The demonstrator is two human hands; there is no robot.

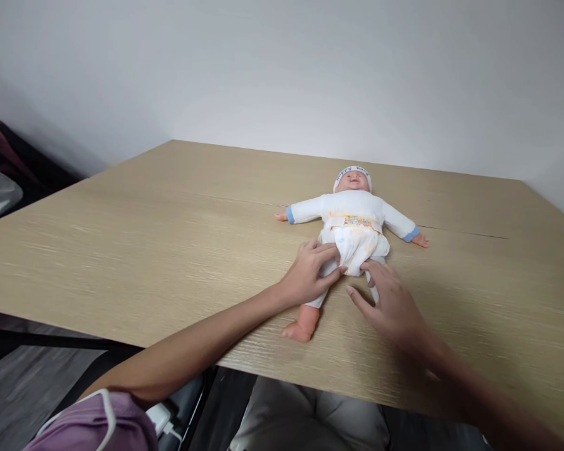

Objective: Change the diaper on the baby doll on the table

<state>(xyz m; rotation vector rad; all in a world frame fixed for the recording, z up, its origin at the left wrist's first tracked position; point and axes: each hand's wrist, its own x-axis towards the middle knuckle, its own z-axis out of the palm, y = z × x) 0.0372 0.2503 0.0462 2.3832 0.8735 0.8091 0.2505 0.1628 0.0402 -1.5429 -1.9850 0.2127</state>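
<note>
A baby doll (348, 203) lies on its back on the table, arms spread, in a white top with blue cuffs and a white cap with blue lettering. Around its hips is a white diaper (355, 241) with a printed orange-edged waistband. My left hand (310, 272) is curled over the doll's leg at the left, thumb and fingers closed on the diaper's leg edge. At the opposite leg opening, the fingertips of my right hand (390, 300) touch the diaper, its thumb held apart. One bare foot (303, 322) shows; the other is hidden behind my right hand.
The light wood table (145, 232) has a seam running across it and meets a pale wall (282, 75). Dark and maroon items (9, 156) stand beyond its left side. Below the front edge are my legs (310, 416) and a white device with a cable (160, 418).
</note>
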